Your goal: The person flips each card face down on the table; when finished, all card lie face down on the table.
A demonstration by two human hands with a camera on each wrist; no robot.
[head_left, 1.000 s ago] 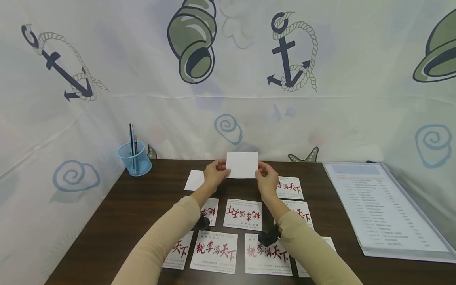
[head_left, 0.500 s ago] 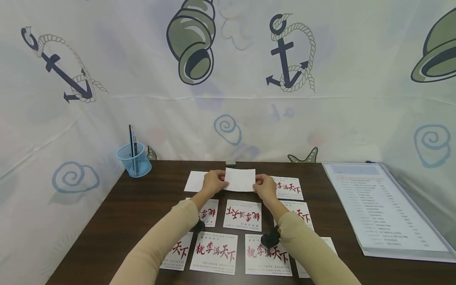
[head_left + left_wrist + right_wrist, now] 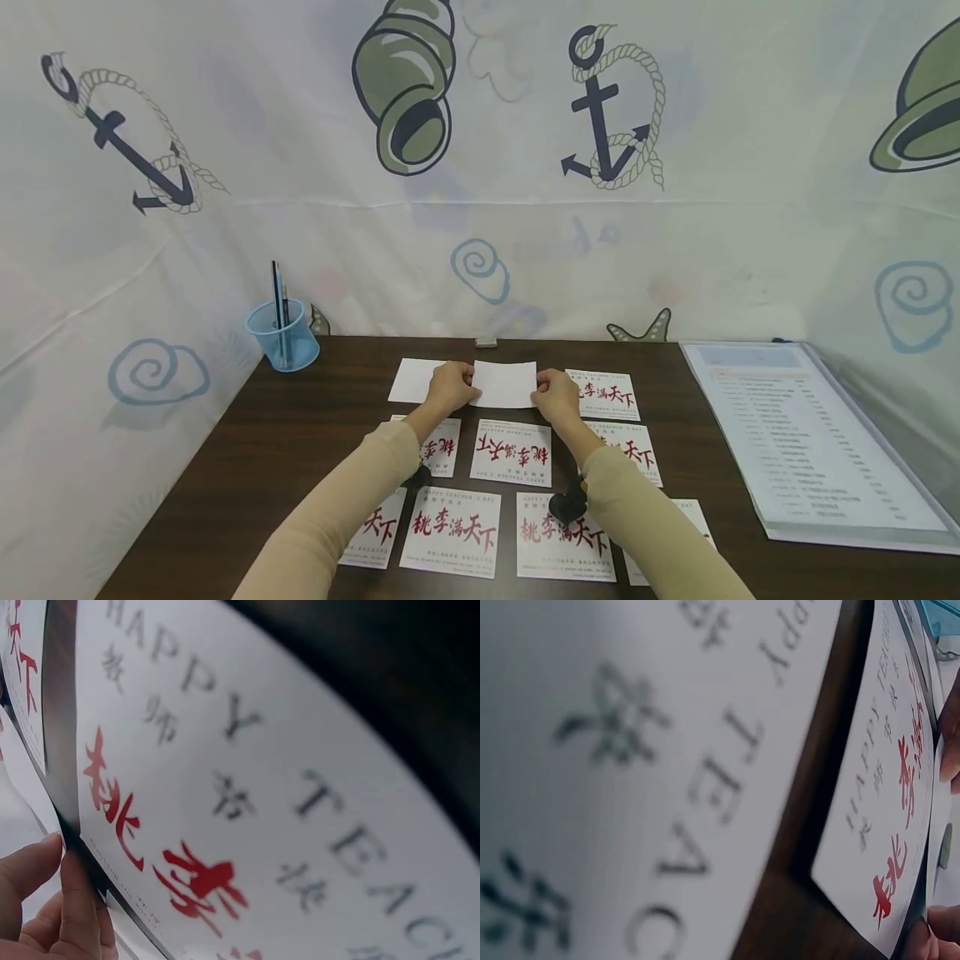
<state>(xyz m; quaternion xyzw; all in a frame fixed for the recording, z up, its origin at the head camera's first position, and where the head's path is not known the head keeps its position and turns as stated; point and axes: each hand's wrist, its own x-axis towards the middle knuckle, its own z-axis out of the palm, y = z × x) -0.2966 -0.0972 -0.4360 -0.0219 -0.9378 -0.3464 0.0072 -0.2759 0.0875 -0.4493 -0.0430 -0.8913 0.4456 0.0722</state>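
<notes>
A blank white card lies low over the back of the dark table, between two rows' side cards. My left hand pinches its left edge with thumb and fingers, and my right hand pinches the right edge. To the left is another blank card, partly behind the left hand. On the right lies a card with red characters. Just in front, a printed card faces upside down. In the left wrist view, the left thumb and fingers meet at a card's edge.
Several more printed cards, such as one at the front, lie in rows under the forearms. A blue cup with pencils stands at the back left. A clear-edged stack of printed sheets lies on the right. A small clip-like object sits at the back edge.
Both hands have brought the blank card down and toward me from above the table's back edge, uncovering the small clip-like object. Over the last half second it has lowered only slightly.
</notes>
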